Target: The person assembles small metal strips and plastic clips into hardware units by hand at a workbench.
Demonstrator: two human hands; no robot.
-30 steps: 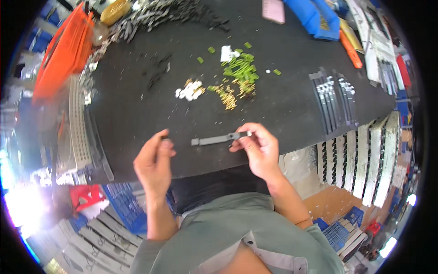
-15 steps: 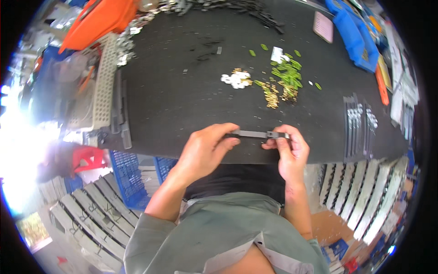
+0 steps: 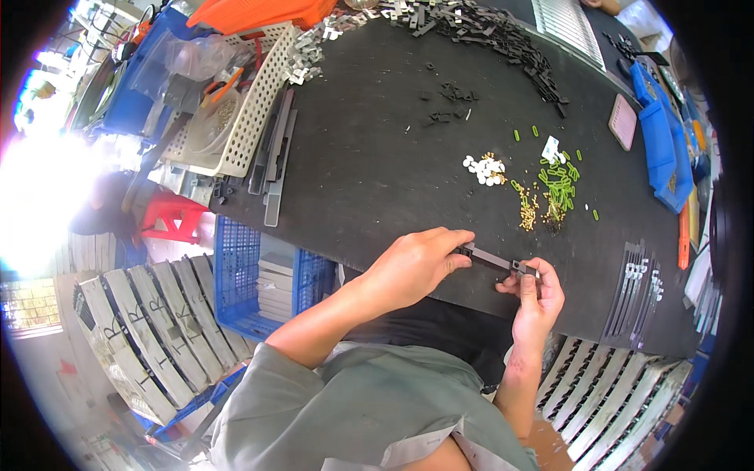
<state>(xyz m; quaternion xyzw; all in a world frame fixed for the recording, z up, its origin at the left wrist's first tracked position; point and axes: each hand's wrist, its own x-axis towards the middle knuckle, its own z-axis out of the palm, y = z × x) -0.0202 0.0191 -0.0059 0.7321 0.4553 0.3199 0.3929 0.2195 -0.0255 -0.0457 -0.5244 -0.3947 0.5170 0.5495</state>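
Note:
My left hand (image 3: 416, 271) and my right hand (image 3: 538, 302) hold a narrow grey metal bar (image 3: 493, 259) between them, above the near edge of the black work table. The left fingers pinch its left end, where a black end piece shows beside the fingertips. At the other end, my right thumb and fingers close around a small black block (image 3: 520, 268) on the bar. Beyond the hands lie small brass-coloured parts (image 3: 528, 216), green oval pieces (image 3: 559, 187) and white round pieces (image 3: 485, 170) in loose piles.
A white perforated basket (image 3: 255, 118) stands at the left, beside long grey strips (image 3: 276, 169). Black parts (image 3: 503, 39) are heaped at the back. Dark strips with silver fittings (image 3: 632, 290) lie at the right, below blue bins (image 3: 664, 149). Another person's hand (image 3: 605, 5) shows far right.
The whole view has swung to the left, so the table appears farther right. The bar now slants down to the right in the picture. Both hands keep hold of it.

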